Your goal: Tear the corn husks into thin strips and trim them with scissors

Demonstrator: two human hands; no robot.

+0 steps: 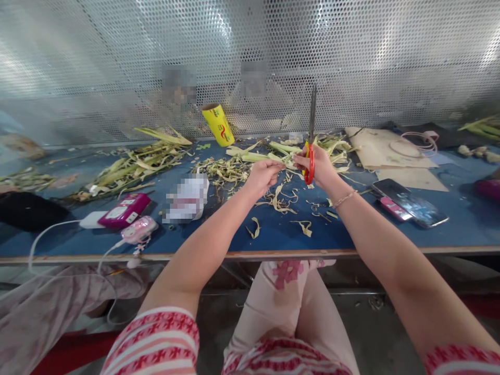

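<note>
Scissors (310, 161) with red and yellow handles sit in my right hand (322, 167), their blades pointing up and away from me. The fingers of that hand are curled at the handles, and its thumb and fingertips come close to my left hand. My left hand (263, 178) is closed in a pinch on a thin, pale green plant piece (288, 164), partly hidden between the hands. Behind and around both hands lie cut green stalks (250, 154) and a heap of curled peelings (222, 172). Loose peelings (279, 200) are scattered closer to me.
On the blue table (226, 239) stand a tilted yellow tube (217, 125) and a pile of long stalks (128, 169). Left are a white packet (191, 198) and a purple device (125, 210) with cables. Right are phones (414, 204) and brown cardboard (385, 147). A perforated metal panel (312, 47) rises behind.
</note>
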